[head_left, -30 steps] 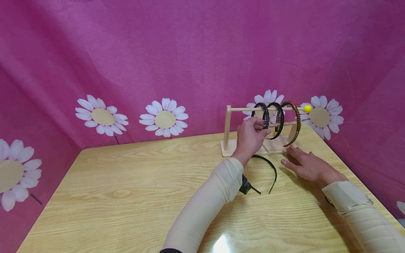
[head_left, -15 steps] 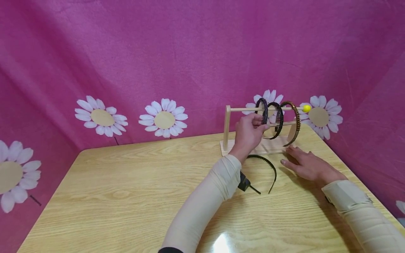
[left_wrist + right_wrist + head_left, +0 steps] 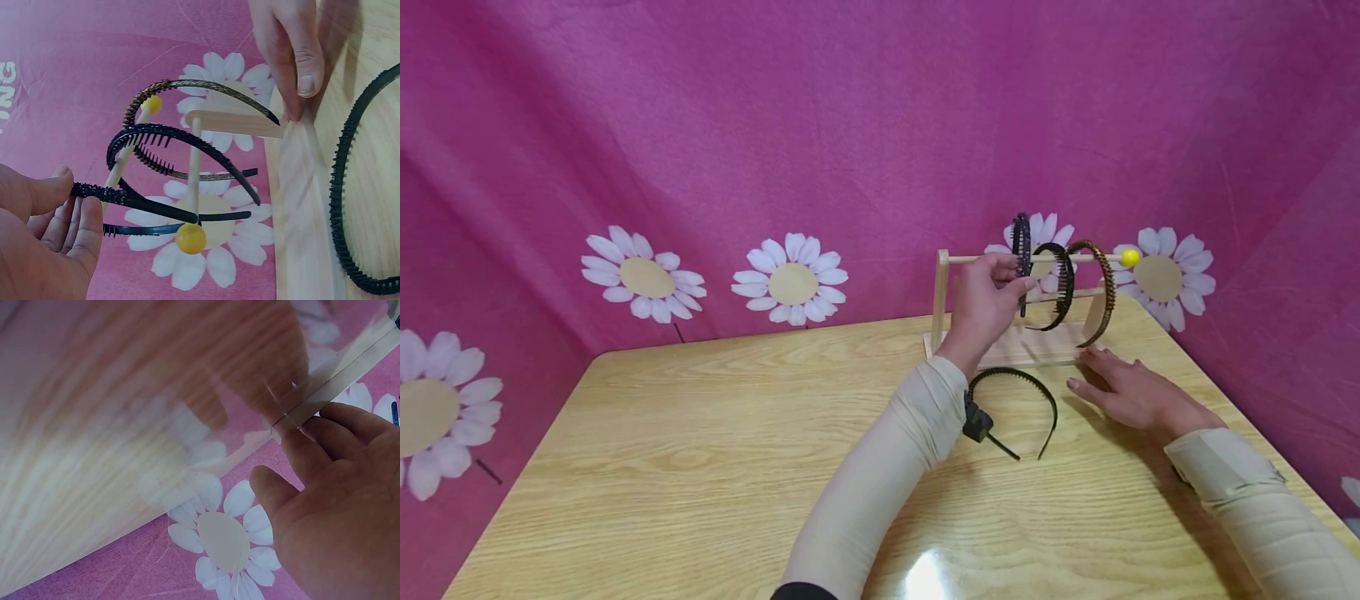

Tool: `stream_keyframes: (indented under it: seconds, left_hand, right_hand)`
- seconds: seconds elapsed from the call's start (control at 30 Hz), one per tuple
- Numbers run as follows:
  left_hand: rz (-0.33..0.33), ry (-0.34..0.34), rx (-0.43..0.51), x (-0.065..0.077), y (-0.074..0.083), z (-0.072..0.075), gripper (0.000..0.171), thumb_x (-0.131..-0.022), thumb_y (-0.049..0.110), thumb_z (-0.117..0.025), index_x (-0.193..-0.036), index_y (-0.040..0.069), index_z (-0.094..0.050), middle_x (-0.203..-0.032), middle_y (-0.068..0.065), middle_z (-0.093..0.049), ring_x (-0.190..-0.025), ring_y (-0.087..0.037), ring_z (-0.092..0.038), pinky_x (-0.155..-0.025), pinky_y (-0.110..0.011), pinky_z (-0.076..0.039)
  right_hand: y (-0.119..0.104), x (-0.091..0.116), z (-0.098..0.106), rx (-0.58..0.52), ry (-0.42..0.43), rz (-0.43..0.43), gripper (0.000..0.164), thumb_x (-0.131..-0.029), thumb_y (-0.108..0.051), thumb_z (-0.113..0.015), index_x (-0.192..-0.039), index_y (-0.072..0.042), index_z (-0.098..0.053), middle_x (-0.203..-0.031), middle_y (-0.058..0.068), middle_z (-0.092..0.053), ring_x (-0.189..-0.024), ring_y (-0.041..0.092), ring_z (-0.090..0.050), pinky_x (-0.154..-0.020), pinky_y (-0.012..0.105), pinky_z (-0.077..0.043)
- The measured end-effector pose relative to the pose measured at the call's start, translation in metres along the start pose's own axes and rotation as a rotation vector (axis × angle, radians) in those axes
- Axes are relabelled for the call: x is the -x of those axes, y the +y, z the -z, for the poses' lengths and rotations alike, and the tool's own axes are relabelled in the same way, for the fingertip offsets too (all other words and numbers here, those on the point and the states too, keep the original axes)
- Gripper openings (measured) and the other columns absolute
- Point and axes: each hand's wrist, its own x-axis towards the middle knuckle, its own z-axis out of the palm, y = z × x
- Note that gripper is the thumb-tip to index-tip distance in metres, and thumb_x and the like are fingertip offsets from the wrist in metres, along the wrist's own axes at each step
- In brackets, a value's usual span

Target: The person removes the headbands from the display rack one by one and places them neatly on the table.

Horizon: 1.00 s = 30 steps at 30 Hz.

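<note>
My left hand [image 3: 983, 310] pinches a black glittery headband [image 3: 1021, 237] between thumb and fingers. That headband stands almost edge-on to the head view, at the upper rod of a wooden stand [image 3: 940, 292]; its toothed inner side is partly hidden by the fingers. To its right a plain black headband [image 3: 1064, 287] and a bronze beaded headband [image 3: 1107, 292] hang on the rod. With fingers extended, my right hand [image 3: 1138, 396] touches the front edge of the stand's base near its right end. In the left wrist view the pinched headband [image 3: 100, 192] points toward a yellow ball [image 3: 190, 239].
Another black toothed headband [image 3: 1045, 396] lies on the wooden table [image 3: 715, 467] in front of the stand. A yellow ball [image 3: 1129, 258] caps the upper rod's right end. Behind the table hangs a magenta cloth [image 3: 850, 150] with white daisies.
My left hand has risen a little and moved slightly left, lifting the glittery headband, which has turned more edge-on. My right hand and the other headbands have stayed in place.
</note>
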Motion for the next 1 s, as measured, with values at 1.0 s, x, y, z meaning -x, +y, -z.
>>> stream_keyframes:
  seconds: [1.0]
  left_hand:
    - [0.024,0.098,0.170,-0.012,0.014,0.021,0.027,-0.088,0.008,-0.079,-0.113,0.001,-0.072,-0.088,-0.001,-0.068,-0.080,-0.008,-0.064,-0.068,-0.017,-0.056]
  right_hand:
    - [-0.001,0.002,-0.001,-0.015,0.011,-0.002,0.076,-0.105,-0.053,-0.043,-0.150,0.009,-0.036,-0.156,0.034,-0.025,-0.143,0.052,-0.022,-0.110,0.072,-0.017]
